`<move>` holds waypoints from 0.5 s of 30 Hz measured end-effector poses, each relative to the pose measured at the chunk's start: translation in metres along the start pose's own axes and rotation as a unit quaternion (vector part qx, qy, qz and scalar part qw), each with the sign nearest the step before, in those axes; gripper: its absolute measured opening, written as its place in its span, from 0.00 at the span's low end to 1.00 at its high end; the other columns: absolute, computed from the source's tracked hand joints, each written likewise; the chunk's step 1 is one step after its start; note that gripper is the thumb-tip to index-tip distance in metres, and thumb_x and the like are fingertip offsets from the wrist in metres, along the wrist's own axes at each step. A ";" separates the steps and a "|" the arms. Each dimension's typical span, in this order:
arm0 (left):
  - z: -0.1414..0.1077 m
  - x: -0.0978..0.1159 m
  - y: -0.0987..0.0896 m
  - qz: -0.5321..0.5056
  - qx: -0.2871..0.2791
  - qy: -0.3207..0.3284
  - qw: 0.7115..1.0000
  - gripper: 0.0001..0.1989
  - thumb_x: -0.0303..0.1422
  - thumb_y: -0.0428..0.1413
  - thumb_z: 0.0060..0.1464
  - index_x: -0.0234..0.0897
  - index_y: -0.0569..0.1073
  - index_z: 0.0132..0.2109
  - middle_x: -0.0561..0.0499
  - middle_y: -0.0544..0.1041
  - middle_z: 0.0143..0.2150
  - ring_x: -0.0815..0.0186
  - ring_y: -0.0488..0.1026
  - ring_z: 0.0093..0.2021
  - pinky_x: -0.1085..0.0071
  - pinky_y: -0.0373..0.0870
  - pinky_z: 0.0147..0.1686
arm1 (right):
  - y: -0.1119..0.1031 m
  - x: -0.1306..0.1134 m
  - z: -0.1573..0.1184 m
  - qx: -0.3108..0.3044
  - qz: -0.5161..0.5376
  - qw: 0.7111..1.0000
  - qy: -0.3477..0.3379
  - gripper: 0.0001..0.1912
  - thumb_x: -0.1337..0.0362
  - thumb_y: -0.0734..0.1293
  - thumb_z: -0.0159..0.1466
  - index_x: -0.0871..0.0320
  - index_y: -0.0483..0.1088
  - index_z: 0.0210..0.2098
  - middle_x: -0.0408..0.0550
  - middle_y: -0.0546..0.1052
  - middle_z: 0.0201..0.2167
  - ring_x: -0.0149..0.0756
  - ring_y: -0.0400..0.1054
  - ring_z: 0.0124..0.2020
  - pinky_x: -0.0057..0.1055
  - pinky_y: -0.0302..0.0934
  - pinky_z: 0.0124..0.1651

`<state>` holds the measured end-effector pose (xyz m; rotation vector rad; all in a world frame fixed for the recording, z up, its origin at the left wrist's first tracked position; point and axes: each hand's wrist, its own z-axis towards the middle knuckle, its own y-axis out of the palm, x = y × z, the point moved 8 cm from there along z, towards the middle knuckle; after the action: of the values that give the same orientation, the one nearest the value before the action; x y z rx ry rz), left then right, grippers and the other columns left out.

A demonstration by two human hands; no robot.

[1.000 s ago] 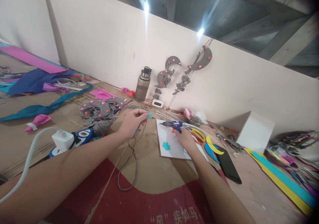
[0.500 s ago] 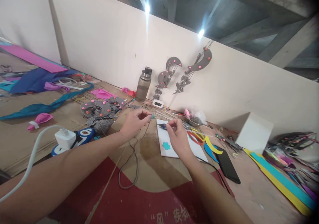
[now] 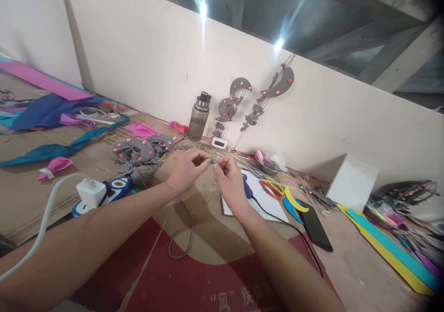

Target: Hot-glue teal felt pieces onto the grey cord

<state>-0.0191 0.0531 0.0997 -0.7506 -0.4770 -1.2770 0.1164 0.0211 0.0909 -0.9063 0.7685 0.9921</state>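
left hand (image 3: pixel 190 169) pinches small teal felt piece (image 3: pixel 212 161), mostly hidden by fingertips; right hand (image 3: pixel 229 180) meets it there, fingers and thumb closed in on same piece. grey cord loop (image 3: pixel 180 252) lies on cardboard, near side. blue glue gun (image 3: pixel 247 187) on white board (image 3: pixel 274 209), right of right hand. orange-handled scissors (image 3: pixel 271 190) and yellow crescent (image 3: pixel 294 201) further right. grey tinted bottle (image 3: pixel 199 117) upright at far side.

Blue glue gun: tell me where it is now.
In the head view, the blue glue gun lies right of centre on the white board, partly hidden behind the right hand.
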 end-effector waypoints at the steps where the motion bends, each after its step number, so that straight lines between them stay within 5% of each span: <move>1: 0.000 -0.001 0.000 -0.010 0.000 -0.005 1.000 0.06 0.33 0.55 0.50 0.38 0.75 0.33 0.51 0.74 0.28 0.67 0.68 0.30 0.71 0.61 0.32 | -0.004 -0.004 0.001 0.014 -0.040 0.999 -0.024 0.07 0.62 0.61 0.59 0.56 0.63 0.36 0.39 0.67 0.27 0.28 0.61 0.28 0.27 0.58 0.32; 15: -0.001 -0.003 0.007 -0.033 -0.027 -0.014 0.999 0.08 0.35 0.56 0.50 0.39 0.78 0.35 0.50 0.77 0.30 0.66 0.70 0.30 0.72 0.63 0.31 | -0.015 -0.025 -0.001 0.066 -0.209 0.965 -0.142 0.07 0.62 0.60 0.62 0.57 0.67 0.32 0.43 0.70 0.30 0.32 0.61 0.32 0.30 0.56 0.37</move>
<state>-0.0128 0.0550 0.0954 -0.8052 -0.4953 -1.3470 0.1213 0.0075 0.1162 -0.7493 0.3727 0.6676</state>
